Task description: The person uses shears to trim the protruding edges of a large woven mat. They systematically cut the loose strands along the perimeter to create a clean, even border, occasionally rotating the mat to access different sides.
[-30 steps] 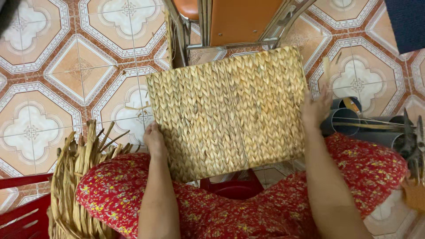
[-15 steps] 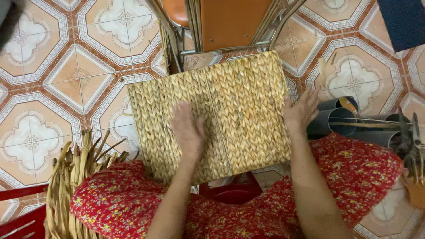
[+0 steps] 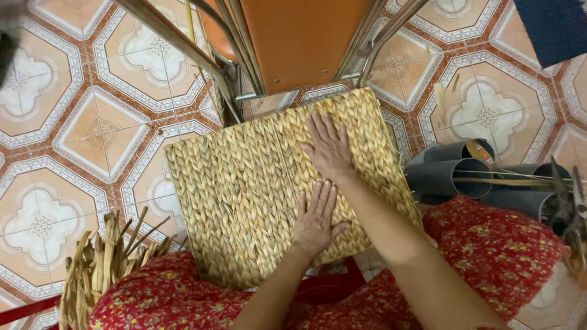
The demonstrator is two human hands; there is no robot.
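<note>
While both palms lie flat and spread on it, the woven mat rests across the lap, on the red floral fabric of the knees. Nothing is pinched here: the left hand presses fingers-forward on the near middle of the panel, and the right hand lies open just beyond it, fingers fanned toward the far edge. The two hands sit one ahead of the other, almost touching, the left being the nearer. The mat's long axis runs left to right, tilted so its right corner climbs away from the body, and most of its bare surface stretches off to the left of both hands.

Down at the near left, a bundle of dried straw strands stands by the knee. Off to the right, grey plastic tubes lie on their sides, with what may be metal shears at the frame's edge, hard to make out. Farther on, an orange chair with metal legs stands on patterned floor tiles. No labels or packages show.
</note>
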